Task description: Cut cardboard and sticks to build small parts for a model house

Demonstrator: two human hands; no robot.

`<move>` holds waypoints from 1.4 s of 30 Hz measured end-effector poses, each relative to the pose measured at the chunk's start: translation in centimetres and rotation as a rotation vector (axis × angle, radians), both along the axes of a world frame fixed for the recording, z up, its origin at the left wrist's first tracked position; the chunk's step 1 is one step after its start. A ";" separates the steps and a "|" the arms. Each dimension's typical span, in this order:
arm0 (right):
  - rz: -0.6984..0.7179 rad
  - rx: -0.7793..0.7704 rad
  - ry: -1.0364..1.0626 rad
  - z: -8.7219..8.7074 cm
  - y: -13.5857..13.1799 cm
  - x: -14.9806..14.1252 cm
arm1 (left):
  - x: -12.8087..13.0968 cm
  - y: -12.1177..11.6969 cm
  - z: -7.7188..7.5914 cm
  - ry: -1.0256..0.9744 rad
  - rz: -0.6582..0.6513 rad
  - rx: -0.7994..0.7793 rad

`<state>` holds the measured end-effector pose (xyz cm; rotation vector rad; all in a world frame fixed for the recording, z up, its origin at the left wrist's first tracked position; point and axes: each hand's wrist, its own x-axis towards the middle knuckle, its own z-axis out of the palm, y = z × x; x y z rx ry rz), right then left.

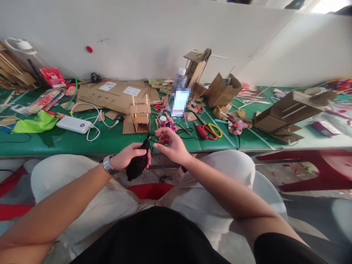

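A small black cloth pouch point(136, 165) hangs over my lap, its gathered neck pointing up toward the table edge. My left hand point(128, 156), with a metal watch on the wrist, is wrapped round the pouch, thumb on top. From the neck a thin black drawstring point(154, 140) loops over to my right hand point(172, 145). The fingers of that hand are curled about the cord, with the thumb and index finger apart at the front. Just beyond the pouch stands a little cardboard frame with sticks point(141, 115) on the green tabletop point(110, 141).
Red-handled and yellow-handled scissors point(210, 131) lie right of my hands. A white power bank point(73, 124) with a cable is at left. Behind stand a lit phone point(180, 102), a clear bottle point(180, 77) and cardboard models point(291, 110). A pink glue gun point(238, 126) lies at right.
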<state>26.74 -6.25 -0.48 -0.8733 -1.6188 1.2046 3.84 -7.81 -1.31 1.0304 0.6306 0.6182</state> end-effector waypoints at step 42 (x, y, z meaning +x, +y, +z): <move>0.333 -0.079 -0.241 1.8 1.0 1.6 | 0.1 -0.4 0.3 0.284 -0.333 0.017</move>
